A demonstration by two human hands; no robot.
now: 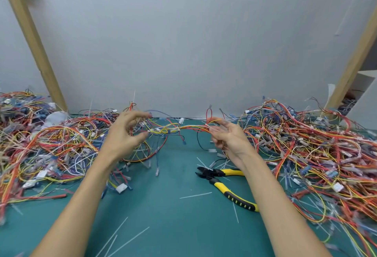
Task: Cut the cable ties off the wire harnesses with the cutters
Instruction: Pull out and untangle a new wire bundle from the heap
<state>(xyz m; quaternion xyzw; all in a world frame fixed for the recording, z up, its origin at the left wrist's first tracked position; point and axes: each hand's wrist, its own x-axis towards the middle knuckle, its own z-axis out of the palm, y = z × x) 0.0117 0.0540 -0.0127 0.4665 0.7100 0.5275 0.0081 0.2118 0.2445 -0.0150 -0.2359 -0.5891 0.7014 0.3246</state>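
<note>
Head view, teal mat [173, 218], grey wall [183, 42]; left hand [122, 134], right hand [230, 136], each grip pinching a wire harness [183, 128]; cutters [213, 176] on mat

Teal work mat [173, 216], pale back wall [183, 42], slanted wooden post at left [34, 40], another at right [355, 61]

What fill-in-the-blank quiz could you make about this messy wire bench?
1. The cutters have black and ____ handles.
2. The ____ forearm crosses above them.
3. The harness is held between the left hand and right hand; the cutters are in ____ hand.

Missing words: yellow; right; neither.
</note>
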